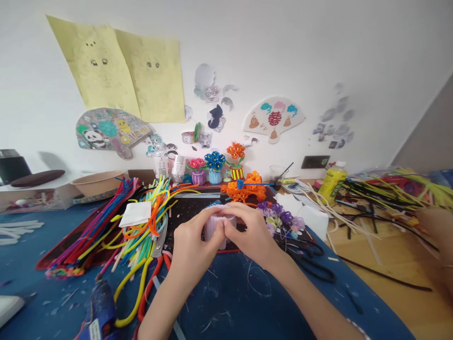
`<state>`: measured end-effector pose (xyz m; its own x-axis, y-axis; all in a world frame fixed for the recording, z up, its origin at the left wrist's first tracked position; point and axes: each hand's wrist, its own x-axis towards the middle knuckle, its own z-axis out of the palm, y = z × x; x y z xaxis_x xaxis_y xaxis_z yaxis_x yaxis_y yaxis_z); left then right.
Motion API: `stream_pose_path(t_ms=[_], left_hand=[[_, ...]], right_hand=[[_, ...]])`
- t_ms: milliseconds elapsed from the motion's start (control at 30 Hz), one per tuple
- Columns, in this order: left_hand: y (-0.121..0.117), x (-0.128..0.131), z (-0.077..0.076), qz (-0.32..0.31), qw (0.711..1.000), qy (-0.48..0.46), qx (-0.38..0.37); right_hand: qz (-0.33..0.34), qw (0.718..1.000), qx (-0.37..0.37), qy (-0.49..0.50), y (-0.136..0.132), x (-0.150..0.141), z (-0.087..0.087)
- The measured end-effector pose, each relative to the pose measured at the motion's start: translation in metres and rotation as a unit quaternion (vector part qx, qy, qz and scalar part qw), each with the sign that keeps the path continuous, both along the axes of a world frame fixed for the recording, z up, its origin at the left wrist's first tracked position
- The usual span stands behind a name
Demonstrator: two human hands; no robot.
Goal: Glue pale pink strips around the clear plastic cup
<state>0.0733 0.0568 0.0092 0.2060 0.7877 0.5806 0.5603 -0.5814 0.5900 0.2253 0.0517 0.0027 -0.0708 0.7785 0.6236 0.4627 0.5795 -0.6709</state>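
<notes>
Between my hands, in the middle of the head view, is a small cup-shaped piece with pale lilac pipe cleaners standing side by side round its wall. My left hand is closed on its left side, the thumb pressed to the front. From the right, my right hand grips the same piece, thumb and fingers pinched at the wall near the left thumb. Fingers cover much of the rim. Just right of my right hand lie purple and yellow pipe cleaner flowers; orange ones are behind.
Bundles of coloured pipe cleaners fill the tray's left side. Scissors and a blue glue gun lie front left, black scissors at right. Finished flower pots line the wall. Another person's hand shows far right.
</notes>
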Motion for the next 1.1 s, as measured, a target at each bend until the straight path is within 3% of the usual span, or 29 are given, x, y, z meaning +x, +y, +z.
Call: stream_pose_path(t_ms=[567,700,900,1100], left_hand=[[0.002,-0.001,-0.003,0.001,1.000,0.009,-0.016],[0.006,-0.004,-0.003,-0.013,0.998,0.003,-0.068],[0.015,-0.006,-0.006,-0.095,0.976,-0.075,-0.184],[0.014,-0.002,-0.007,-0.088,0.963,-0.136,-0.214]], right_hand=[[-0.003,1.000,0.006,-0.025,0.001,0.001,0.000],[0.008,1.000,-0.021,-0.003,0.001,0.004,0.001],[0.020,0.993,-0.110,0.048,0.007,0.010,0.003],[0.068,0.985,-0.135,0.081,0.009,0.010,0.003]])
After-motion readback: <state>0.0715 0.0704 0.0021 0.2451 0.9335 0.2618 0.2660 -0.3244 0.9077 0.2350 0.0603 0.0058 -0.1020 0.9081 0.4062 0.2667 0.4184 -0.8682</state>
